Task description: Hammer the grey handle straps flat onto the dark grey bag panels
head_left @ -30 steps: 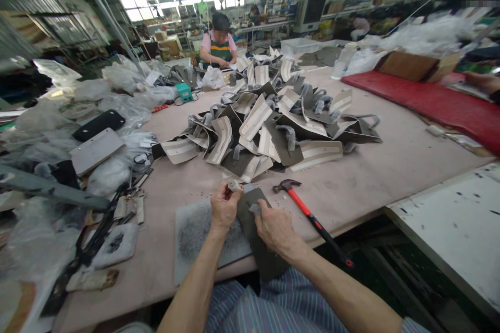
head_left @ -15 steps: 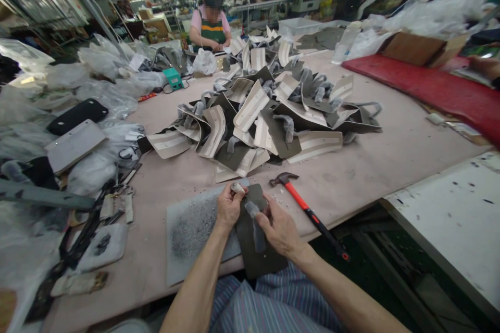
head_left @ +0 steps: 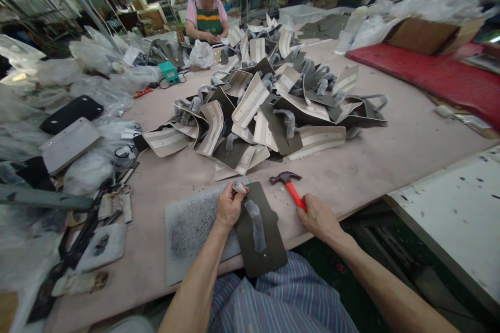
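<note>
We see a matt, dark olive, leather-like panel [head_left: 269,255] at lower centre; its strap [head_left: 257,226] is sleeved in cloudy plastic film; the stub [head_left: 237,187] in our left hand [head_left: 228,208] looks pale and smooth; the hammer [head_left: 289,184] right of it has a dull dark metal head and a glossy orange plastic handle; the grey mat [head_left: 191,226] underneath looks rough and speckled; crinkled glossy plastic bags [head_left: 97,62] fill the upper left.
</note>
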Motion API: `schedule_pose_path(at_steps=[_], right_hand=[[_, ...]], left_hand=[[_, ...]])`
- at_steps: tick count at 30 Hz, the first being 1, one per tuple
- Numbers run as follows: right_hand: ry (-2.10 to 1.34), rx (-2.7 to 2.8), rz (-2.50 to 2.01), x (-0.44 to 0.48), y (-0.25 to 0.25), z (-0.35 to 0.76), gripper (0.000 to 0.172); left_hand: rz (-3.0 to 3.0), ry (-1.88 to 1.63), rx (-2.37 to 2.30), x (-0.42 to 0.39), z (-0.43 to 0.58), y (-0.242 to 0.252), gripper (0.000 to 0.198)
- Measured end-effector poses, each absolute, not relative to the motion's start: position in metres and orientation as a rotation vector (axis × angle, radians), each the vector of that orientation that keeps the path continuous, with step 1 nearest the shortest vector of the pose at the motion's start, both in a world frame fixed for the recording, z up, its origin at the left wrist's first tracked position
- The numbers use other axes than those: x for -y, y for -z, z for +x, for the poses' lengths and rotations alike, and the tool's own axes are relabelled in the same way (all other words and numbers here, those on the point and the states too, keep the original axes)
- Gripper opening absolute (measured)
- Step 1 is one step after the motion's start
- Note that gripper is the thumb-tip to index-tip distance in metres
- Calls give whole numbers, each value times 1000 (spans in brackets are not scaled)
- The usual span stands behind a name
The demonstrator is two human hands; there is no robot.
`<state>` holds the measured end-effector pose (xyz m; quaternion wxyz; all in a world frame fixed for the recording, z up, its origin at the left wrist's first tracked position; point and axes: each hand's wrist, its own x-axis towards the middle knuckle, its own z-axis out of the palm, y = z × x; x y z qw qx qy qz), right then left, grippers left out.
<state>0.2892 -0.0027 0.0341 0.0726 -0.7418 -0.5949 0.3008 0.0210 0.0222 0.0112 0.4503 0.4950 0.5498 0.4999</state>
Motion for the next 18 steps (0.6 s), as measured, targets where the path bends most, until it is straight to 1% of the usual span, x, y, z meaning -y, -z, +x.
schedule_pose_path(at_steps=[2,3,4,6,8,10,12,13,15,16,18], right_hand=[[-1362,1445,-2074,-1,-46,282,6],[-1526,1321,-1988,-1,-52,277,8],[-1640,1246,-1922,-1,-60,272,10],[-1690,1214,-1846,3,-74,259,16],[-1547,1281,-1768,9,-87,248,26],[-1189,1531,-1688,13,-97,242,33],[-811,1893,-1627,14,-107,241,30],[-679,2067,-1614,12,-114,243,27],[-547,2319,-1608,6,-133,248,24],[-505,2359,-1590,3,-146,250,24],[-394,2221,-1502,-2,-174,251,27]], left_hand=[[1276,-1231,-1392,-22,23,-13,17],[1314,-1224,-1410,-21,23,-14,15],[1359,-1214,-1427,-21,24,-15,13],[1452,-1192,-1451,-20,25,-16,10],[1523,-1187,-1456,-19,26,-17,12],[1579,-1190,-1457,-17,27,-18,13],[1633,-1181,-1462,-15,27,-17,13],[1655,-1170,-1466,-14,27,-17,12],[1676,-1154,-1474,-13,27,-16,12],[1675,-1151,-1473,-13,27,-15,12],[1662,-1162,-1463,-13,27,-15,13]])
